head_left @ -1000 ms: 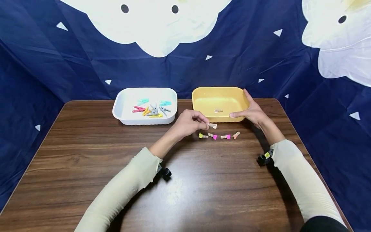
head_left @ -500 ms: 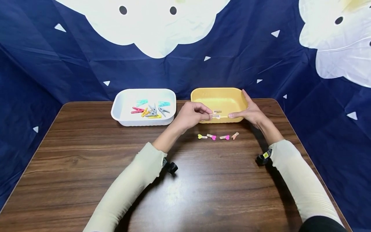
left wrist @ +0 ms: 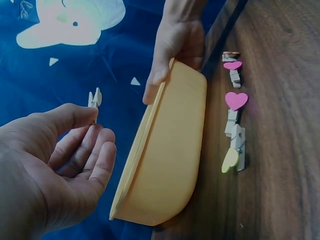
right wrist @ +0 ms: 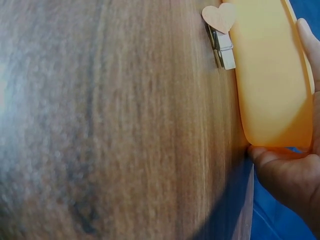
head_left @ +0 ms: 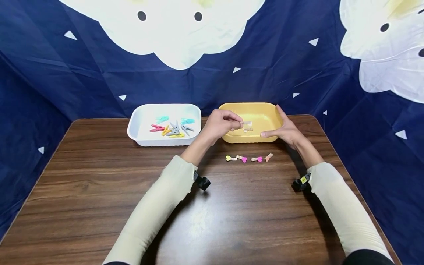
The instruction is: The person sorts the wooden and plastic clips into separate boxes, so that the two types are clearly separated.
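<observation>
My left hand [head_left: 220,125] pinches a small wooden clothespin [left wrist: 95,98] between thumb and forefinger; a pale heart shows on it. In the head view this clothespin is over the yellow tray [head_left: 248,139]. Inside the tray, another small clothespin [head_left: 248,130] with a white heart lies on the bottom. My right hand [head_left: 287,129] grips the tray's right end, thumb at the near rim and fingers along the side. In front of the tray lie heart clothespins: one yellow [head_left: 230,158], two pink ones [left wrist: 236,101] and an orange one [right wrist: 219,19].
A white tray [head_left: 159,142] stands left of the yellow one, holding several plastic clothespins [head_left: 172,129] in red, yellow, grey and turquoise. Both trays are at the back of the wooden table [head_left: 99,191], before a blue curtain [head_left: 99,73] with white shapes.
My left hand has carried the pinched clothespin from in front of the yellow tray, up over its near rim, to above its inside. My right hand has kept its hold on the tray.
</observation>
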`<state>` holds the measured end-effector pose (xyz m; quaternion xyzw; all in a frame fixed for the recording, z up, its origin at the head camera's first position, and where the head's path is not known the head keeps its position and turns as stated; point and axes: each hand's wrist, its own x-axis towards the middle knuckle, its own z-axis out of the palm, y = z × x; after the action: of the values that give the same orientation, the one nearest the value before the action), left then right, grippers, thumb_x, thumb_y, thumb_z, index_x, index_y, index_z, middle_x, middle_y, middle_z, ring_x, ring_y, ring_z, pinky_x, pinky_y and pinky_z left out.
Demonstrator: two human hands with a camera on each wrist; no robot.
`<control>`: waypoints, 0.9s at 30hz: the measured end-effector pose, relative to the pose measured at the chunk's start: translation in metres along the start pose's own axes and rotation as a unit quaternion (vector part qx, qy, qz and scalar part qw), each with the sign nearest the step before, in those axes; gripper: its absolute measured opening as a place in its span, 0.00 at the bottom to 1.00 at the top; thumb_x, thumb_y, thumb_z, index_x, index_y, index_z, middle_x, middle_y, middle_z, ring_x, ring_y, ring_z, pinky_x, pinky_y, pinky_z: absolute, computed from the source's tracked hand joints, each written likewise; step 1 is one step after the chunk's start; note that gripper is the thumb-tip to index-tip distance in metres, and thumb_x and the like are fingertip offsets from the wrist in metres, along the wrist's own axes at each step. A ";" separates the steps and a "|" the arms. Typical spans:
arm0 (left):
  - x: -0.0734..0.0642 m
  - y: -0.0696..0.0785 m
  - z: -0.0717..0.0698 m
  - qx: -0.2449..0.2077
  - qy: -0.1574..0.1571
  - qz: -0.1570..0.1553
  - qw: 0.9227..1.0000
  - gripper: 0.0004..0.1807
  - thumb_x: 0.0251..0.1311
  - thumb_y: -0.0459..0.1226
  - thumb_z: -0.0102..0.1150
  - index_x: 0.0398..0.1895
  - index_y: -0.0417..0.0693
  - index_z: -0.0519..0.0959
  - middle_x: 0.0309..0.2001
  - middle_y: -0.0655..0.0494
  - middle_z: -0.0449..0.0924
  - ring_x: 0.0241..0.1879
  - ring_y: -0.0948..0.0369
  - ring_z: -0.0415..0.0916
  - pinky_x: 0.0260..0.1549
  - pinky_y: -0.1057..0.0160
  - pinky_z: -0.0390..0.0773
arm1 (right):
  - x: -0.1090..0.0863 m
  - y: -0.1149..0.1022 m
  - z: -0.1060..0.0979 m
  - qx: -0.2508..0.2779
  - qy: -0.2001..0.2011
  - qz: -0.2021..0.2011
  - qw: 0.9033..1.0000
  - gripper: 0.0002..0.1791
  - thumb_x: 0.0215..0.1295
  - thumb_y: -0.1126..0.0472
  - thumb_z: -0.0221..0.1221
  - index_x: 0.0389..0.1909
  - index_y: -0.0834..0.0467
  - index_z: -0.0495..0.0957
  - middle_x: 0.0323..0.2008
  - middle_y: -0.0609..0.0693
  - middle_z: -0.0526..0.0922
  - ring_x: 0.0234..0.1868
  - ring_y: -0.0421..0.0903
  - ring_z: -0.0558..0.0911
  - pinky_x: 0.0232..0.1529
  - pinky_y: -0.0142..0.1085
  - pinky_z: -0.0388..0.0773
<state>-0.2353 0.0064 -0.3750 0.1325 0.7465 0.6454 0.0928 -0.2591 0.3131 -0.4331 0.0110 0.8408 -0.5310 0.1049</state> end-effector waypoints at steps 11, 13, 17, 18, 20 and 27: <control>0.023 0.005 0.005 0.010 0.024 -0.039 0.999 0.05 0.67 0.29 0.78 0.43 0.37 0.94 0.39 0.49 0.94 0.33 0.57 0.84 0.38 0.66 0.84 | -0.004 0.000 -0.002 0.000 -0.002 0.003 1.000 0.82 0.60 0.64 0.83 0.94 0.39 0.25 0.95 0.43 0.29 0.95 0.49 0.41 0.95 0.48 0.40; 0.027 0.006 0.006 0.022 0.030 -0.045 0.998 0.05 0.67 0.29 0.79 0.43 0.38 0.94 0.39 0.50 0.94 0.33 0.58 0.85 0.40 0.64 0.86 | -0.004 0.000 -0.002 -0.001 -0.002 0.002 1.000 0.82 0.60 0.64 0.83 0.94 0.40 0.25 0.95 0.44 0.29 0.95 0.50 0.42 0.95 0.49 0.41; 0.033 0.007 0.008 0.044 0.039 -0.059 0.996 0.05 0.67 0.31 0.79 0.43 0.41 0.94 0.41 0.51 0.94 0.36 0.56 0.86 0.52 0.53 0.90 | -0.004 0.000 -0.003 -0.004 0.000 0.001 1.000 0.83 0.60 0.63 0.84 0.94 0.39 0.25 0.95 0.45 0.29 0.95 0.53 0.43 0.95 0.50 0.42; 0.035 0.007 0.008 0.047 0.042 -0.062 0.996 0.05 0.67 0.31 0.80 0.43 0.41 0.94 0.41 0.50 0.94 0.36 0.57 0.86 0.55 0.49 0.90 | -0.004 0.000 -0.003 -0.005 0.001 0.000 1.000 0.83 0.60 0.63 0.84 0.94 0.39 0.25 0.95 0.46 0.29 0.95 0.53 0.43 0.95 0.51 0.42; 0.037 0.006 0.009 0.046 0.048 -0.064 0.996 0.05 0.66 0.31 0.80 0.43 0.41 0.94 0.41 0.49 0.94 0.36 0.56 0.87 0.59 0.46 0.90 | -0.004 0.000 -0.002 -0.005 0.001 0.000 1.000 0.83 0.60 0.62 0.84 0.94 0.39 0.26 0.95 0.46 0.29 0.95 0.53 0.43 0.95 0.51 0.42; 0.043 0.001 0.009 0.052 0.070 -0.066 0.994 0.05 0.65 0.31 0.80 0.42 0.42 0.94 0.38 0.52 0.93 0.36 0.56 0.87 0.40 0.65 0.87 | -0.002 0.001 -0.001 -0.011 0.000 0.002 1.000 0.83 0.60 0.62 0.84 0.94 0.38 0.26 0.95 0.44 0.29 0.95 0.52 0.41 0.95 0.51 0.40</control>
<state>-0.2727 0.0287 -0.3740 0.0416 0.7910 0.6057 0.0754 -0.2573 0.3147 -0.4327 0.0118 0.8464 -0.5218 0.1062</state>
